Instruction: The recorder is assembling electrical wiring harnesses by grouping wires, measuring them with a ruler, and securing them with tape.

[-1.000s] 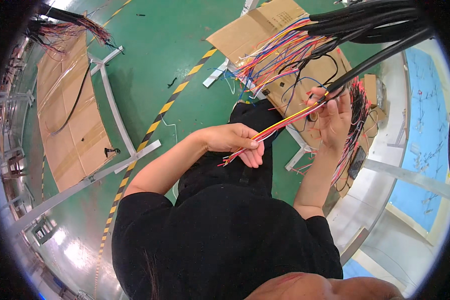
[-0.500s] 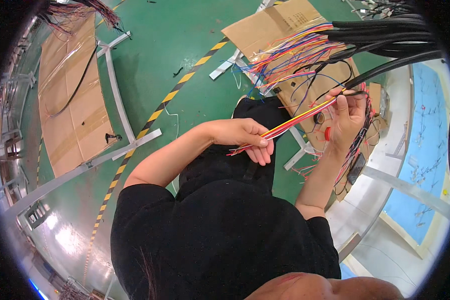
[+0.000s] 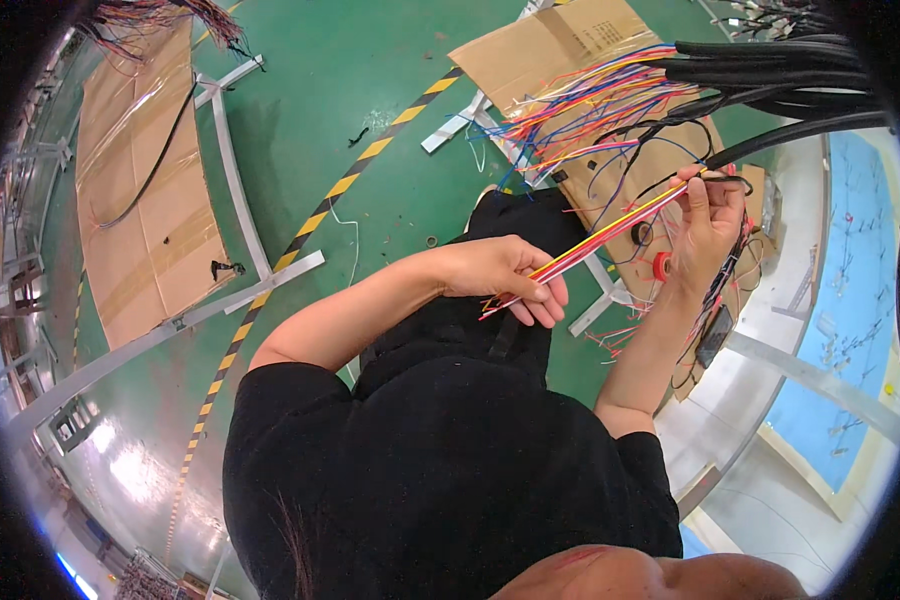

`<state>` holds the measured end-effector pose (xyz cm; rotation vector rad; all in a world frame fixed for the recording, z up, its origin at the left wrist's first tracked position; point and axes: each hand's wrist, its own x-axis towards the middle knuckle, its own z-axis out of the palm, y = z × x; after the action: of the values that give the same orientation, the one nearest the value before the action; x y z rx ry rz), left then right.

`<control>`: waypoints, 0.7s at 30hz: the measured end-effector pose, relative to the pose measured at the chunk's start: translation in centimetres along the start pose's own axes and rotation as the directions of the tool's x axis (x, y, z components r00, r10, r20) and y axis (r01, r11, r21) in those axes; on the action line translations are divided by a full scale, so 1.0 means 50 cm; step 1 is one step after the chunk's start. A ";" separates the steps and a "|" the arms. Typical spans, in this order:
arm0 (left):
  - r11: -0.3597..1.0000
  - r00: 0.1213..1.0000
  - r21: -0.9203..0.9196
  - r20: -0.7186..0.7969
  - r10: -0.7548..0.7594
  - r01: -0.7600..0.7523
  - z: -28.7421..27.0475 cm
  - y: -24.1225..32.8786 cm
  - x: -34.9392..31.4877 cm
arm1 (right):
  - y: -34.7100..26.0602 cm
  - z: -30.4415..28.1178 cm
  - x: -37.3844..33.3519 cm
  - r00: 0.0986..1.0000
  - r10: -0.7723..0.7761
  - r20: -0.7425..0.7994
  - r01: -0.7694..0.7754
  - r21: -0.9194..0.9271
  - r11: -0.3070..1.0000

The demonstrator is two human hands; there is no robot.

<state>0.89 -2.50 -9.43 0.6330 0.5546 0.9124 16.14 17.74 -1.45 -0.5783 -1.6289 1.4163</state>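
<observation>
Between one and two o'clock lay a cardboard sheet (image 3: pixel 540 60); thick black cables (image 3: pixel 770 72) ran at two. Toward three, the right hand (image 3: pixel 708 225) pinched the red, yellow and white wire bundle (image 3: pixel 612 236) beside its black sheath (image 3: pixel 800 129). Near centre, the left hand (image 3: pixel 513 278) loosely gripped the wires' lower end. A red roll (image 3: pixel 661 265) sat at three.
</observation>
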 end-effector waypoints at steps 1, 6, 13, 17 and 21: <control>1.000 1.000 -0.001 -0.001 0.000 0.000 -0.001 -0.001 0.000 | -0.002 0.002 0.001 1.000 0.001 0.001 -0.001 0.000 1.000; 1.000 1.000 0.020 -0.012 0.010 -0.010 0.003 0.006 0.000 | 0.004 -0.006 0.004 1.000 -0.007 -0.021 0.007 -0.036 0.999; 0.998 0.998 -0.062 0.054 0.031 -0.028 0.007 0.002 0.000 | 0.001 -0.001 0.009 0.999 -0.009 -0.050 0.005 -0.072 0.997; 0.993 0.996 -0.115 0.087 0.033 -0.023 0.015 0.006 -0.001 | 0.003 -0.003 0.013 0.998 -0.003 -0.068 -0.004 -0.093 0.996; 0.994 0.996 -0.112 0.086 0.020 -0.011 0.018 0.009 -0.004 | 0.003 -0.005 0.014 0.998 0.001 -0.068 -0.008 -0.103 0.995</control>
<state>1.14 -2.70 -8.46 0.5736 0.4183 0.9196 15.95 18.45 -1.42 -0.6828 -1.6552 1.3073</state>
